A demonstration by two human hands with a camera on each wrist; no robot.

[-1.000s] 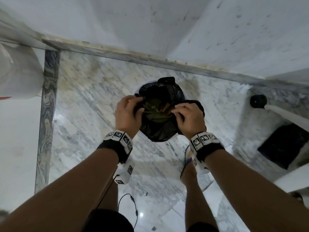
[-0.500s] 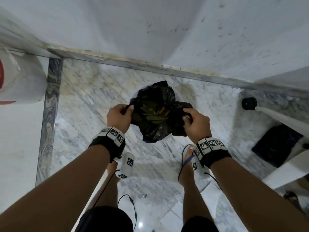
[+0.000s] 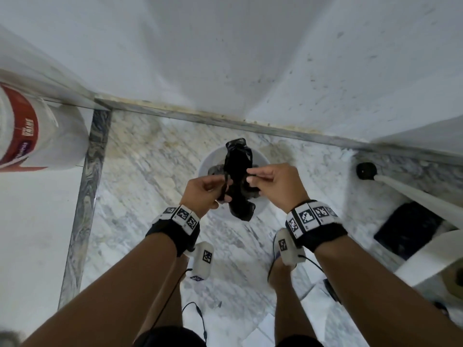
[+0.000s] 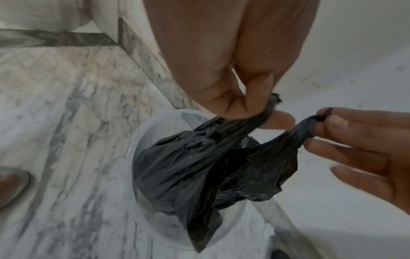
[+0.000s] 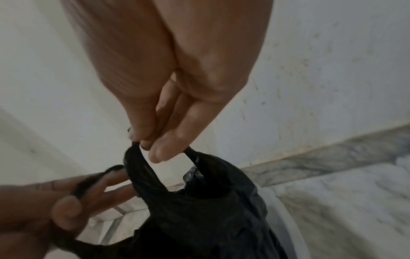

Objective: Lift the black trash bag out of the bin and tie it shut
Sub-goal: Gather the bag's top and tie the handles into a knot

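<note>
**Bag held by two gathered ends over the bin**

We are pinching one twisted end of the black trash bag (image 4: 199,168) in our left hand (image 3: 203,194) and the other end in our right hand (image 3: 275,184), fingers curled tight on each. The bag's body is hanging between and below both grips, toward 12 o'clock, its bottom inside the white bin (image 4: 142,136) on the marble floor (image 3: 150,171).
</note>
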